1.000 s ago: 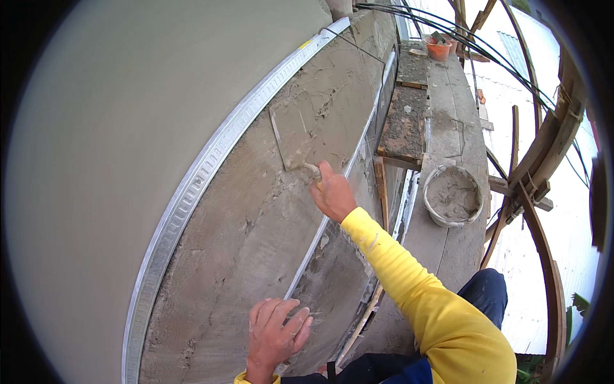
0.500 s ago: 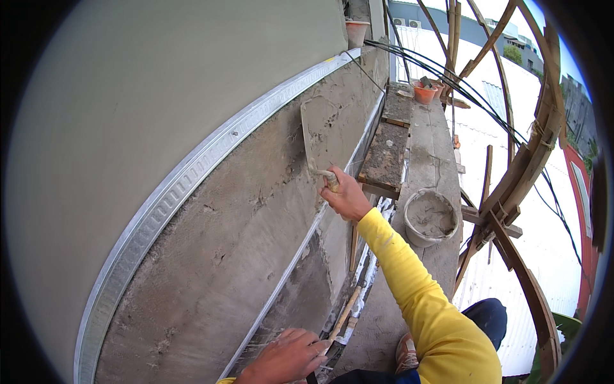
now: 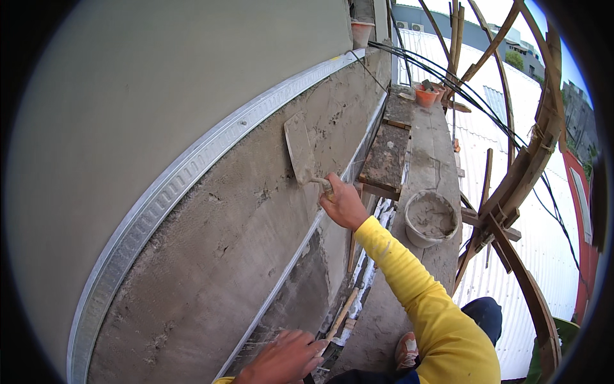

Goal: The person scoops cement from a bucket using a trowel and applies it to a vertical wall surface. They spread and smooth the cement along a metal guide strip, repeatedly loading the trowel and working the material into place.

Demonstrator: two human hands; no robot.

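My right hand (image 3: 343, 201), in a yellow sleeve, is closed round the handle of a plastering trowel (image 3: 297, 147). The mortar-smeared blade lies at or very close to the rough grey mortar band (image 3: 224, 237) on the wall; exact contact is hard to judge. Above this band runs a long perforated metal strip (image 3: 173, 171), and a thinner pale metal strip (image 3: 275, 296) borders it below. Low in the view, my left hand (image 3: 281, 358) holds nothing visible, its fingers loosely stretched beside the lower wall. A wooden stick (image 3: 343, 312) lies just beyond its fingertips.
A white bucket of wet mortar (image 3: 431, 217) stands on the plank walkway (image 3: 425, 144) at my right. Mortar-crusted boards (image 3: 385, 153) lie beside the wall, with an orange bucket (image 3: 425, 97) farther off. Wooden scaffold poles (image 3: 531, 160) and black cables (image 3: 473, 96) border the right side.
The trowel blade has shifted left and turned, showing more of its face. My right hand has moved slightly down and left. My left hand has stayed nearly in place.
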